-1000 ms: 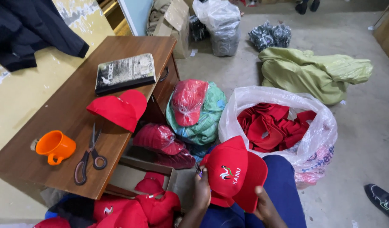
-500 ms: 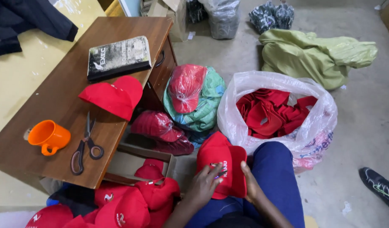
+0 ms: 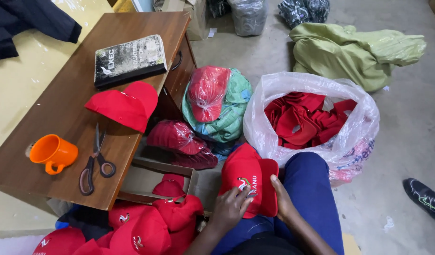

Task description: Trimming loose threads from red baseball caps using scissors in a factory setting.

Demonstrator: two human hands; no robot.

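A red cap (image 3: 248, 174) with a small embroidered emblem rests on my lap, over my blue trousers (image 3: 309, 189). My left hand (image 3: 231, 205) lies on its front with fingers on the emblem. My right hand (image 3: 282, 203) grips the cap's right edge, thumb on top. A clear plastic bag (image 3: 354, 127) full of red caps stands just beyond my knee. More red caps (image 3: 146, 226) are piled at my lower left.
A wooden desk (image 3: 66, 118) at left carries a red cap (image 3: 125, 106), a dark book (image 3: 130, 59), black scissors (image 3: 94, 163) and an orange cup (image 3: 52, 153). Wrapped cap bundles (image 3: 210, 101) lie beside it. Green cloth (image 3: 354, 47) is on the floor; a shoe (image 3: 425, 198) shows at right.
The cap has come down from a raised, tilted position onto my lap. Both hands have shifted onto its front, and the view has moved closer and lower.
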